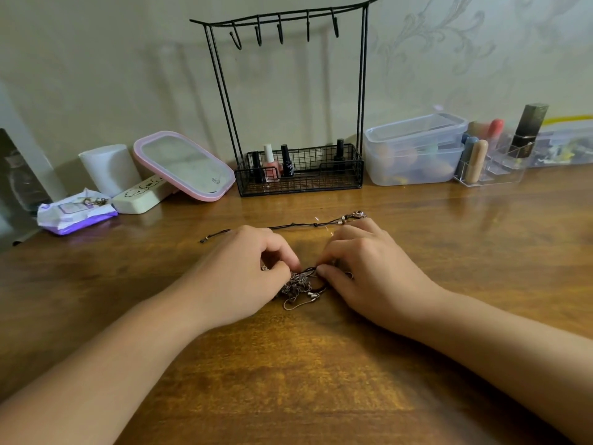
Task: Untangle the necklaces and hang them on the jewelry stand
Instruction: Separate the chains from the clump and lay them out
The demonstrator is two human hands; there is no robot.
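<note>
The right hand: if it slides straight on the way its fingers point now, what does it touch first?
The right hand points left, toward the left hand. It would probably first meet the tangled necklaces it already pinches, then the left hand's fingertips right behind.

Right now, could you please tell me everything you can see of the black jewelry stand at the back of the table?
The jewelry stand is thin black wire, upright against the wall, beyond both hands. Paired uprights on each side carry a curved top bar with five small hooks, all empty. Its base is a rectangular wire mesh basket resting on the wooden table, holding several nail polish bottles, mostly black and one pink. A pink-framed mirror leans close at its left.
</note>
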